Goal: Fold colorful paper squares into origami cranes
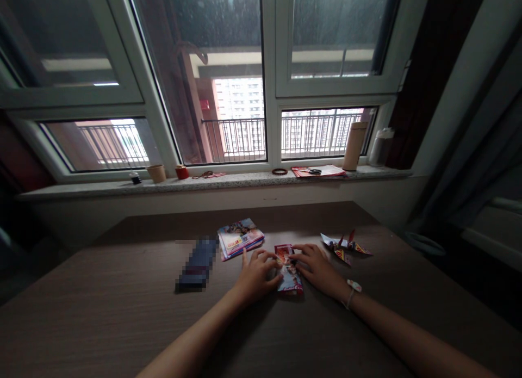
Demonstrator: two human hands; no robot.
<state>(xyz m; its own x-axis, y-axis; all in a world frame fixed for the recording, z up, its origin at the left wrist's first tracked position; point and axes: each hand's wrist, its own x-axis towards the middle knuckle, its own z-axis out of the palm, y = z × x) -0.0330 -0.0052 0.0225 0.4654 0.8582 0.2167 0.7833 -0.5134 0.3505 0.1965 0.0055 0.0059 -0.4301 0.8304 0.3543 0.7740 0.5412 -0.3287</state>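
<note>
A folded piece of colourful printed paper (290, 277) lies on the brown wooden table (122, 302) in front of me. My left hand (256, 273) presses on its left side with curled fingers and the index finger pointing away. My right hand (316, 266) rests on its right edge, fingertips pinching the paper near the top. A bracelet is on my right wrist.
A stack of printed sheets (240, 237) lies beyond my left hand, a dark blurred flat object (198, 264) to its left. Folded paper cranes (345, 245) sit right of my hands. The windowsill (244, 180) holds cups, a tall tan bottle (354, 146), papers and small items.
</note>
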